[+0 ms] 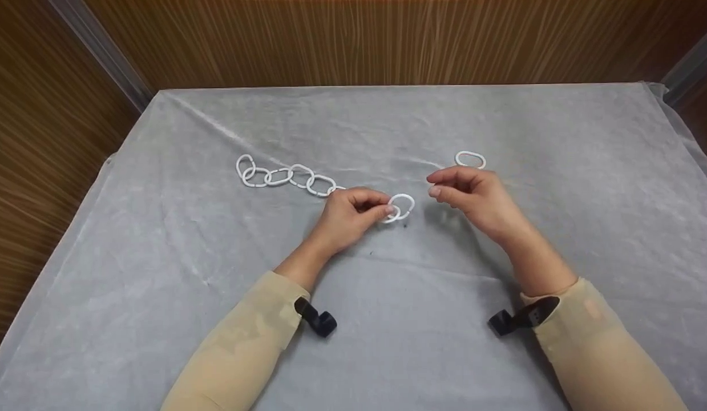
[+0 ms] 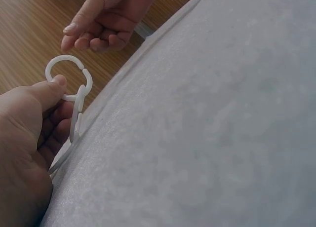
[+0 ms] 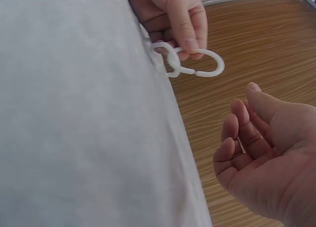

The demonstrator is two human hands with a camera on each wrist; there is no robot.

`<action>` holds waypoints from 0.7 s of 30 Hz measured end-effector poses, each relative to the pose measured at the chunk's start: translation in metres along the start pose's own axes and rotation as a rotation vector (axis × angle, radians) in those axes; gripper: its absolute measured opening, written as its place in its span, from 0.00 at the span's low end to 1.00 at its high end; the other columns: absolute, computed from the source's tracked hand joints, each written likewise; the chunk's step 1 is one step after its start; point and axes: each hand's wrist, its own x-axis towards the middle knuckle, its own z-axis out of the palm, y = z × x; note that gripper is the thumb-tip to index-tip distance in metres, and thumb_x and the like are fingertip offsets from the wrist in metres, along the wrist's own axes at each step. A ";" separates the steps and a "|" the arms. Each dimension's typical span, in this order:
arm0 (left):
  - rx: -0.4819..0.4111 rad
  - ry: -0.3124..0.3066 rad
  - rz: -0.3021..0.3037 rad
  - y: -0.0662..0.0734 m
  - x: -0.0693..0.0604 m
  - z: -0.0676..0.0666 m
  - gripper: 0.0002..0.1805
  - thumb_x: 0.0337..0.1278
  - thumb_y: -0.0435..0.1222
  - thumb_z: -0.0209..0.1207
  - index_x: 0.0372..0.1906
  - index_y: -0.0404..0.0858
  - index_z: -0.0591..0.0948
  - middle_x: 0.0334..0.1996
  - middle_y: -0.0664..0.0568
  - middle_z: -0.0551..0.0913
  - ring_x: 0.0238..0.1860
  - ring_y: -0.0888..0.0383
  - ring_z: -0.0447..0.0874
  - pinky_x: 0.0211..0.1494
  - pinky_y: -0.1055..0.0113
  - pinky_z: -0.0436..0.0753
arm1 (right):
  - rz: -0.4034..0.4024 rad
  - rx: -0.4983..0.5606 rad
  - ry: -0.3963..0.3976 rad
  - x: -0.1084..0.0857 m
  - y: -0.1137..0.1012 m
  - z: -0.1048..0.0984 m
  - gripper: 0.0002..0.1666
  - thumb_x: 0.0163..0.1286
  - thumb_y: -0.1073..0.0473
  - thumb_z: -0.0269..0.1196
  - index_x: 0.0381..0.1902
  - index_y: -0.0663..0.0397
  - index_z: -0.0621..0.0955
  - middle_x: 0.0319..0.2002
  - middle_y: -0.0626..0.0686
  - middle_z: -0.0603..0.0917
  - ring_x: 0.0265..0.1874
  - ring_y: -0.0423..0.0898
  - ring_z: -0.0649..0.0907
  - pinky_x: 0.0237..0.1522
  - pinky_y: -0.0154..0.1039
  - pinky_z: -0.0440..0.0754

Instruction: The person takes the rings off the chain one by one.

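A chain of white plastic links (image 1: 291, 174) lies across the grey cloth and runs up into my left hand (image 1: 350, 220). Thumb and fingers there pinch the end link (image 1: 412, 204), which sticks out to the right; in the left wrist view, a narrow gap shows in this link's ring (image 2: 89, 81). The neighbouring link (image 3: 173, 59) hangs through it in the right wrist view. To the right, apart from the chain, my right hand (image 1: 484, 202) holds nothing, its fingers loosely bent. One loose white link (image 1: 470, 153) lies just beyond the right hand, partly hidden by it.
Grey cloth (image 1: 387, 331) covers the table, with creases here and there. Wood-grain panels (image 1: 353, 43) stand behind the table and at its left. A black wrist camera (image 1: 324, 324) sits on each sleeve.
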 end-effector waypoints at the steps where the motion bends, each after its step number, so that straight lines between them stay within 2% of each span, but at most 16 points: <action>1: 0.002 -0.002 0.003 0.000 0.000 0.000 0.09 0.60 0.31 0.76 0.41 0.29 0.92 0.35 0.50 0.91 0.34 0.64 0.84 0.39 0.71 0.82 | -0.006 0.011 -0.004 0.001 0.003 0.001 0.18 0.72 0.61 0.73 0.55 0.65 0.87 0.36 0.45 0.89 0.34 0.43 0.82 0.36 0.32 0.80; 10: 0.051 -0.017 0.038 0.001 0.000 -0.001 0.09 0.62 0.32 0.75 0.43 0.31 0.92 0.37 0.50 0.92 0.36 0.63 0.85 0.41 0.70 0.83 | -0.050 0.100 -0.063 0.007 0.026 0.013 0.16 0.71 0.65 0.72 0.53 0.68 0.87 0.41 0.50 0.91 0.32 0.42 0.83 0.36 0.34 0.81; 21: 0.102 -0.022 0.107 0.001 0.000 -0.001 0.08 0.64 0.33 0.73 0.44 0.33 0.93 0.36 0.52 0.91 0.36 0.63 0.83 0.41 0.69 0.81 | -0.099 0.116 -0.097 0.006 0.027 0.019 0.13 0.71 0.68 0.72 0.51 0.68 0.88 0.41 0.53 0.91 0.34 0.40 0.84 0.36 0.33 0.80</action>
